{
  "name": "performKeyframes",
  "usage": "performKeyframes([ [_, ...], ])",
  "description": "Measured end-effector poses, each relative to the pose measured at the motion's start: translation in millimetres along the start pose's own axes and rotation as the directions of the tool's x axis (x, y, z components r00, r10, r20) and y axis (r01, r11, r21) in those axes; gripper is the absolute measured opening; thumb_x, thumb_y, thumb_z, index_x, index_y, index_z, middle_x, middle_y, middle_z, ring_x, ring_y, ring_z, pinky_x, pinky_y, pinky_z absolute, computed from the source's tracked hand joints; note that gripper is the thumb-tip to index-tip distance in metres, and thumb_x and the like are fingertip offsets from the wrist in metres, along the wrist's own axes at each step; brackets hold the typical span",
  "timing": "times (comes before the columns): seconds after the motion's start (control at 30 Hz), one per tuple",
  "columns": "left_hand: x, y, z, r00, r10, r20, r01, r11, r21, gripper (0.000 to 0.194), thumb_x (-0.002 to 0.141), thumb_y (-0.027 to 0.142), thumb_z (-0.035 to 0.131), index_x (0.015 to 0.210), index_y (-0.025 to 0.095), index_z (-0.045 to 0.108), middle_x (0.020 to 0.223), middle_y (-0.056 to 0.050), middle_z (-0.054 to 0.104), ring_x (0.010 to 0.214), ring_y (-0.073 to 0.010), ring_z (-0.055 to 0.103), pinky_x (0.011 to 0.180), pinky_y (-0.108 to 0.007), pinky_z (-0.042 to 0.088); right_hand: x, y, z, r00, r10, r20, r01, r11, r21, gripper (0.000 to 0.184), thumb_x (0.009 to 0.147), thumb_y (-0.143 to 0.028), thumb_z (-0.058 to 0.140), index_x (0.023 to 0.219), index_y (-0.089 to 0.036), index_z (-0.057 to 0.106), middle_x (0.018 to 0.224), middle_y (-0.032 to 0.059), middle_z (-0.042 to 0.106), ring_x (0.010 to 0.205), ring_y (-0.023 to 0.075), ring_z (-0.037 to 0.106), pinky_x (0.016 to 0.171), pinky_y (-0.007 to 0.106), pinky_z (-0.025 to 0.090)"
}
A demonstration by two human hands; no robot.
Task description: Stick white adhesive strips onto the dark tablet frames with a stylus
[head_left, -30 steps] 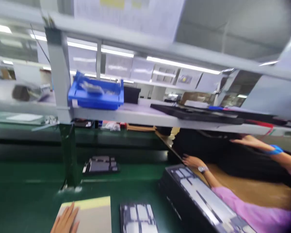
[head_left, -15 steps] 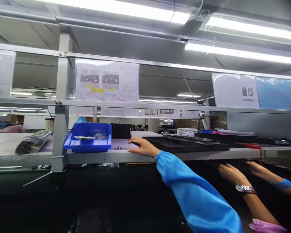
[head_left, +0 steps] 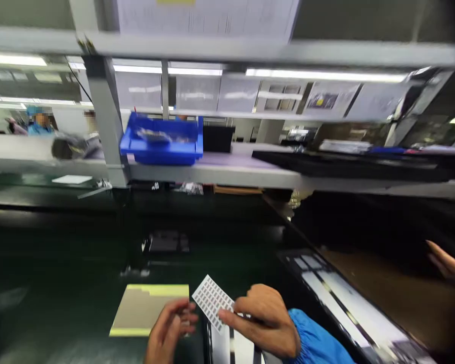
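Observation:
My right hand (head_left: 267, 321), in a blue sleeve, pinches a small white sheet of stickers (head_left: 208, 301) printed with rows of little grey rectangles. The sheet is tilted, and its lower corner is hidden by my thumb and fingers. To the left is my left hand (head_left: 170, 326), fingers loosely curled and apart, with nothing in it. It overlaps the edge of a grey-beige sheet with yellow strips (head_left: 136, 308) on the dark work surface. Below my right hand lies a white and black flat panel (head_left: 222, 349), partly covered.
A longer black-framed panel (head_left: 337, 298) lies at the right. Another person's hand (head_left: 453, 265) shows at the right edge. Across the back runs a shelf (head_left: 220, 174) with a blue bin (head_left: 165, 146) and black flat trays (head_left: 349, 164). A grey post (head_left: 108, 121) stands left of the bin.
My right hand has come down from the shelf, now with the sticker sheet that lay there. My left hand has come into view. The view has tilted down.

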State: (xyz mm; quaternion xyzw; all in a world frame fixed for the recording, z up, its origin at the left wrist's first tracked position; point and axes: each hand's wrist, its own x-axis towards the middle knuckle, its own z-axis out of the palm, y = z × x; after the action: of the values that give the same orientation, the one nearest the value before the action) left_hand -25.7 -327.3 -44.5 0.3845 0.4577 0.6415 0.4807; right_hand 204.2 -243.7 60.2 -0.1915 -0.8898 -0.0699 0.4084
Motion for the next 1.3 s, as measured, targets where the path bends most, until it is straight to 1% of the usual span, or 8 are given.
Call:
performKeyframes([
  [0.1,-8.0,16.2,25.3,0.941,-0.166,0.296,0.210,0.970,-0.121,0.060,0.083,0.062,0.068,0.132,0.029,0.062,0.112,-0.012,0.071,0.091,-0.0249,0.069,0.079,-0.039,0.057,-56.0,-33.0,9.8,0.999,0.018,0.031,-0.019,0.999,0.039,0.025,0.099,-0.024,0.057,0.105,-0.035,0.078,0.057,-0.0033,0.068,0.046,0.0157,0.057,0.050,0.032,0.040],
  [0.17,-11.3,16.7,34.1,0.911,-0.209,0.357,0.252,0.965,-0.079,0.057,0.080,0.051,0.077,0.131,0.029,0.063,0.104,-0.009,0.071,0.089,-0.0215,0.068,0.080,-0.035,0.057,-77.5,-37.1,15.2,0.999,0.015,0.033,-0.019,0.995,0.102,0.027,0.098,-0.021,0.059,0.114,-0.035,0.075,0.061,-0.0031,0.069,0.050,0.0143,0.060,0.052,0.030,0.042],
  [0.27,-21.4,5.2,37.6,0.957,-0.170,0.236,0.159,0.985,0.063,0.035,0.079,0.049,0.078,0.105,0.025,0.077,0.100,-0.009,0.070,0.094,-0.0223,0.067,0.080,-0.032,0.057,-95.4,-41.2,24.9,0.976,0.216,0.035,-0.218,0.938,0.271,0.030,0.096,-0.022,0.059,0.121,-0.029,0.073,0.066,-0.0008,0.069,0.052,0.0123,0.059,0.052,0.025,0.044],
  [0.4,-34.8,-9.3,37.8,0.995,-0.069,0.068,0.052,0.973,0.227,0.034,0.081,0.052,0.073,0.097,0.024,0.081,0.101,-0.010,0.069,0.097,-0.0239,0.067,0.081,-0.032,0.059,-104.4,-65.1,42.9,0.776,0.620,0.118,-0.588,0.643,0.490,0.035,0.094,-0.036,0.063,0.125,-0.022,0.071,0.087,0.0063,0.074,0.047,0.0099,0.049,0.049,0.025,0.049],
  [0.53,-39.4,-10.1,36.2,0.995,-0.081,0.061,0.066,0.975,0.211,0.032,0.077,0.047,0.078,0.099,0.024,0.081,0.101,-0.009,0.071,0.095,-0.0228,0.069,0.083,-0.032,0.060,-105.6,-81.0,57.7,0.655,0.738,0.163,-0.665,0.460,0.589,0.020,0.088,-0.038,0.072,0.098,-0.024,0.082,0.083,0.0050,0.073,0.046,0.0085,0.044,0.043,0.022,0.044],
  [0.63,-40.3,-8.1,31.5,0.991,-0.100,0.088,0.077,0.970,0.231,0.029,0.078,0.042,0.079,0.100,0.024,0.080,0.099,-0.008,0.072,0.086,-0.0200,0.070,0.076,-0.028,0.060,-105.0,-77.8,60.0,0.606,0.756,0.248,-0.707,0.368,0.604,0.025,0.082,-0.040,0.078,0.102,-0.025,0.082,0.080,0.0031,0.071,0.045,0.0076,0.040,0.043,0.023,0.043],
  [1.03,-39.1,-4.2,16.2,0.967,0.114,0.229,-0.227,0.792,0.567,0.011,0.085,0.031,0.074,0.093,0.029,0.081,0.091,-0.004,0.065,0.080,-0.0156,0.065,0.071,-0.025,0.055,-103.6,-67.3,57.3,0.650,0.699,0.298,-0.686,0.371,0.625,0.021,0.085,-0.041,0.077,0.098,-0.026,0.083,0.079,0.0027,0.061,0.056,0.0101,0.050,0.049,0.022,0.047],
  [1.3,-35.8,3.6,19.6,0.944,0.028,0.329,-0.198,0.844,0.498,0.006,0.087,0.024,0.072,0.087,0.023,0.078,0.084,-0.002,0.074,0.079,-0.0153,0.071,0.073,-0.024,0.056,-104.6,-65.2,55.9,0.706,0.637,0.309,-0.648,0.406,0.644,0.018,0.091,-0.038,0.072,0.094,-0.024,0.083,0.081,0.0055,0.064,0.066,0.0139,0.061,0.051,0.022,0.048],
])
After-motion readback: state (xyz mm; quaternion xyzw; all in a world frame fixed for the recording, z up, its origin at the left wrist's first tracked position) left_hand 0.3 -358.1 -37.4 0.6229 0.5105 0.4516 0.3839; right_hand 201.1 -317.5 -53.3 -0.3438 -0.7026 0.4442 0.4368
